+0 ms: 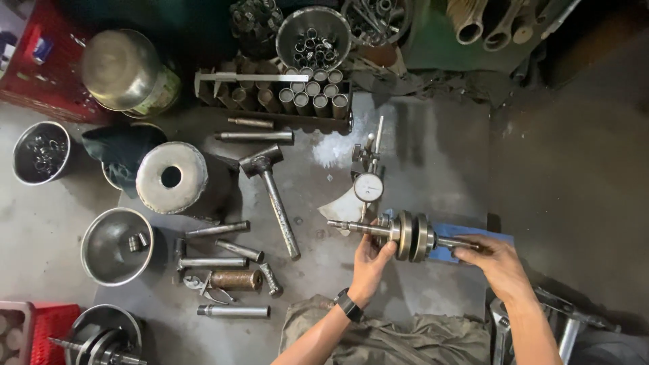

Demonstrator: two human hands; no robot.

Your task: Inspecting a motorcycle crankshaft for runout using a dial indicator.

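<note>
Your left hand [370, 260] and right hand [492, 260] support a steel crankshaft assembly with two round flywheel webs [409, 235], held level above the grey concrete floor [433, 149] near its front edge, just ahead of your knees. The left fingers are curled and closed around the left shaft end next to the webs, thumb underneath. The right fingers lie together along the right shaft end, pressed on top of it where it crosses a blue block [473, 238]; whether they wrap fully round cannot be told. The webs sit between the two hands, clear of both sets of fingers. Directly behind the left shaft stands a round white-faced dial gauge on a slim steel stand [368, 177], its tip close to the shaft. Risk: any sideways slip of the assembly would likely strike the gauge stem and upset it, since the two are almost touching. Risk: the right-hand hold looks light, and the heavy webs could roll off the block toward your legs. A steel hammer with a long metal handle [274, 196] lies to the left, well apart.
</note>
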